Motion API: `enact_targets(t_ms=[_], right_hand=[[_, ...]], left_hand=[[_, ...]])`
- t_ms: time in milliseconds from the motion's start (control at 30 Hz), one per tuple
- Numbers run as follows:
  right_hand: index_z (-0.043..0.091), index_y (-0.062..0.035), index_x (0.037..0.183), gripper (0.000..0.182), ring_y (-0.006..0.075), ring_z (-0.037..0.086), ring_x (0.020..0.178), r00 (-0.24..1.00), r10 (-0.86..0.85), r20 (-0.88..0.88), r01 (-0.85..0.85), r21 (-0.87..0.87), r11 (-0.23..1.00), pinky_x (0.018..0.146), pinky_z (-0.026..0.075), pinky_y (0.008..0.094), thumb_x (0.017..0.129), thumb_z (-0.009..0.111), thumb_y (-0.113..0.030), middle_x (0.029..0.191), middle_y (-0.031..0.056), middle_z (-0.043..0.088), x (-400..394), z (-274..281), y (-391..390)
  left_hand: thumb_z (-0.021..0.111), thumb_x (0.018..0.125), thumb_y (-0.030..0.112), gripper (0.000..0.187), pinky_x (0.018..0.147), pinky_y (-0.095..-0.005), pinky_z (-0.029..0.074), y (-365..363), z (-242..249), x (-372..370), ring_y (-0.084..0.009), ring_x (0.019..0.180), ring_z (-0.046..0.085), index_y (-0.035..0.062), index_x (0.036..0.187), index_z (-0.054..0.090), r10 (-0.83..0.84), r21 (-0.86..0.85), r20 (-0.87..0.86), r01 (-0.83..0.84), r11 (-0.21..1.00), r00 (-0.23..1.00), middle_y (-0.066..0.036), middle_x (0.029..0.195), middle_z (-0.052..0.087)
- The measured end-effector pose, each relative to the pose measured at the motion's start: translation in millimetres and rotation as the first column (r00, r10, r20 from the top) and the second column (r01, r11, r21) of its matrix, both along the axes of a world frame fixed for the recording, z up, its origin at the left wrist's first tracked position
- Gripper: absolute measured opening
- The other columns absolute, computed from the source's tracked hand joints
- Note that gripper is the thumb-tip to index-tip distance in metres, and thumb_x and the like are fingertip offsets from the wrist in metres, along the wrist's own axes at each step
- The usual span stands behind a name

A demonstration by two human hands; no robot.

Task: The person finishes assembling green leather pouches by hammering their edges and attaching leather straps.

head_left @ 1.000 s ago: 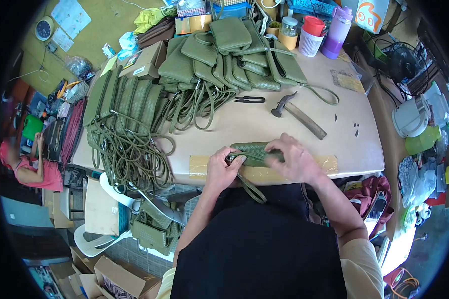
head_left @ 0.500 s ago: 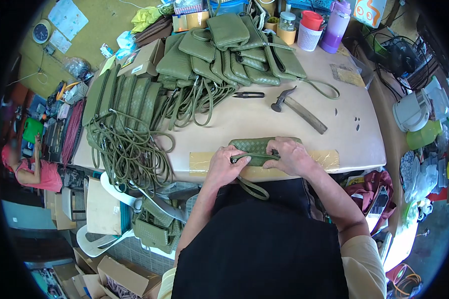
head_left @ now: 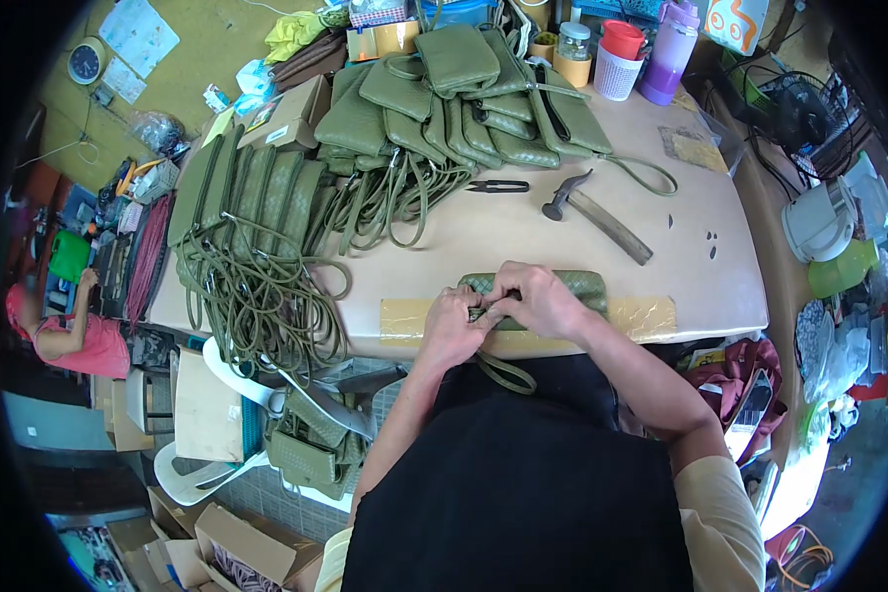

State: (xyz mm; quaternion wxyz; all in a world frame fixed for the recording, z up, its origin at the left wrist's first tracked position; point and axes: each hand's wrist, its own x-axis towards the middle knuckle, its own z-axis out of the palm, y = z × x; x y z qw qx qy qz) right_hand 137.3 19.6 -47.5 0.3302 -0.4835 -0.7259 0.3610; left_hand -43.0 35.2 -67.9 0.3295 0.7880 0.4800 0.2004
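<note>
An olive green woven-pattern pouch (head_left: 580, 287) lies at the table's front edge, partly covered by my hands. Its thin wrist strap (head_left: 506, 374) hangs in a loop over the edge toward my apron. My left hand (head_left: 452, 324) is closed on the pouch's left end. Right beside it, my right hand (head_left: 535, 299) pinches at the same end, the fingertips of both hands nearly meeting. What exactly the fingertips grip there is hidden. Beneath the pouch runs a strip of brown tape (head_left: 651, 316) on the table.
A hammer (head_left: 602, 219) and black-handled pliers (head_left: 498, 185) lie beyond the pouch. Stacked green pouches (head_left: 459, 59) fill the back, and more pouches with tangled straps (head_left: 257, 286) hang over the left edge. A purple bottle (head_left: 671, 54) stands at back right. Another person (head_left: 84, 340) is at far left.
My right hand has moved left along the pouch, from its right part to its left end beside my left hand. The pouch's right part is now uncovered.
</note>
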Motion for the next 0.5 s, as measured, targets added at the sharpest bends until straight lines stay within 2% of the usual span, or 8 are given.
enact_targets(t_ms=[33,133,233,267,333,367,400,500], right_hand=[[0.062,0.0002,0.08,0.01,0.0316,0.063,0.084,0.998,0.021,0.054,-0.014,-0.121,0.993,0.076,0.05,0.0377,0.075,0.07,-0.002,0.088,0.0152,0.064,5.2,4.0,3.5],[0.061,0.0003,0.079,0.011,0.0313,0.063,0.083,0.975,0.046,0.218,-0.014,-0.143,0.99,0.075,0.049,0.0371,0.074,0.07,-0.004,0.087,0.0149,0.064,23.2,6.4,-2.1],[0.062,0.0001,0.08,0.011,0.0314,0.063,0.081,0.915,0.003,0.404,0.017,-0.044,0.999,0.074,0.049,0.0372,0.074,0.07,-0.005,0.085,0.0148,0.064,43.4,12.2,-0.8],[0.062,0.0001,0.08,0.011,0.0314,0.063,0.081,0.915,0.006,0.404,0.014,-0.047,0.999,0.074,0.049,0.0372,0.074,0.07,-0.005,0.085,0.0148,0.064,39.7,13.6,0.1],[0.062,0.0001,0.08,0.01,0.0319,0.062,0.081,0.997,0.027,-0.067,-0.038,-0.178,0.983,0.074,0.049,0.0379,0.075,0.07,-0.004,0.083,0.015,0.063,19.6,24.0,4.4],[0.061,0.0007,0.079,0.009,0.0326,0.062,0.079,0.993,0.073,-0.093,-0.076,-0.027,0.997,0.073,0.048,0.0394,0.075,0.069,-0.003,0.083,0.0156,0.063,7.8,9.0,5.6],[0.061,0.0007,0.079,0.009,0.0326,0.062,0.079,0.993,0.072,-0.095,-0.075,-0.027,0.997,0.073,0.048,0.0394,0.075,0.069,-0.003,0.083,0.0156,0.063,9.2,4.2,5.1],[0.059,0.0012,0.078,0.012,0.0342,0.061,0.08,0.968,0.141,0.208,-0.116,-0.131,0.985,0.072,0.048,0.0406,0.074,0.07,-0.002,0.083,0.0169,0.062,22.8,6.2,2.4]], left_hand=[[0.073,0.075,0.021,0.024,0.08,-0.0407,0.045,-0.4,4.2,-0.1,-0.0317,0.08,0.057,0.0015,0.088,0.072,-0.024,-0.012,-0.019,0.024,1.0,1.0,-0.014,0.078,0.063],[0.073,0.075,0.022,0.023,0.079,-0.0405,0.045,-0.4,-8.8,-3.0,-0.0316,0.08,0.057,0.0018,0.087,0.071,-0.034,0.008,0.063,0.034,0.999,0.997,-0.014,0.078,0.063],[0.073,0.075,0.02,0.021,0.079,-0.04,0.044,0.2,-11.1,-2.5,-0.0314,0.08,0.057,0.0018,0.086,0.071,-0.02,0.028,0.07,0.018,0.999,0.997,-0.014,0.078,0.063],[0.073,0.075,0.02,0.021,0.079,-0.04,0.044,-0.7,-10.4,-2.5,-0.0314,0.08,0.057,0.0018,0.086,0.071,-0.017,0.025,0.069,0.016,1.0,0.997,-0.014,0.078,0.063],[0.073,0.075,0.019,0.021,0.079,-0.0398,0.044,-1.8,-8.0,-0.1,-0.0313,0.082,0.057,0.0018,0.086,0.071,0.01,0.034,0.036,-0.012,0.999,0.999,-0.014,0.078,0.063],[0.073,0.075,0.019,0.021,0.079,-0.0398,0.044,-2.9,-10.7,-0.6,-0.0313,0.082,0.057,0.0018,0.086,0.071,0.009,0.031,0.036,-0.01,0.999,0.999,-0.014,0.078,0.063],[0.073,0.075,0.019,0.021,0.079,-0.0399,0.044,-2.4,-13.4,-2.1,-0.0313,0.083,0.057,0.0019,0.087,0.071,-0.012,0.049,0.031,0.011,0.999,0.999,-0.014,0.079,0.064],[0.073,0.075,0.019,0.022,0.079,-0.0401,0.044,-0.6,-11.7,-3.4,-0.0314,0.082,0.057,0.0023,0.089,0.071,-0.028,0.054,0.017,0.027,0.998,0.999,-0.014,0.08,0.064]])
